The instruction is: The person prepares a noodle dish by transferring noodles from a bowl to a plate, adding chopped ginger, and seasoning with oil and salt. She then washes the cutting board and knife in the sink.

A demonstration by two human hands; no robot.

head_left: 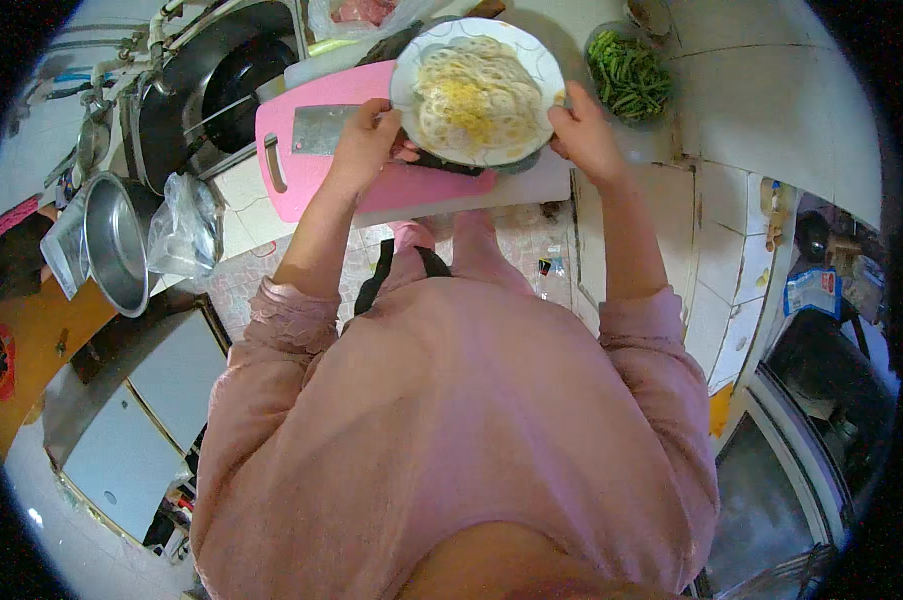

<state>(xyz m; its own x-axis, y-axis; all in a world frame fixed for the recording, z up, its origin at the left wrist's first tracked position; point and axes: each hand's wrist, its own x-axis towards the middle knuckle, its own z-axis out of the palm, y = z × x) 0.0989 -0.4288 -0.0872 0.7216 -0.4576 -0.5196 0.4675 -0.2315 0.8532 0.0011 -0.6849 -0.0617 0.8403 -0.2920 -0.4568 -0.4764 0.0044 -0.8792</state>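
Observation:
I hold a white patterned plate (404,81) by its two sides, raised over a pink cutting board (414,189). It carries pale lotus root slices (507,82) topped with a yellow minced or grated seasoning (462,101). My left hand (369,141) grips the plate's left rim, thumb near the edge. On the opposite rim, my right hand (588,141) has its fingers closed. Beneath the plate, a cleaver's blade (315,129) lies flat on the board, partly hidden by my left hand; a dark strip, perhaps its handle, shows below the plate.
Cut green beans (627,79) fill a bowl to the right. Left are a sink (170,124) holding a black pan (241,86), a steel basin (113,240) and a clear plastic bag (185,229). Raw meat (363,10) in plastic lies behind the board.

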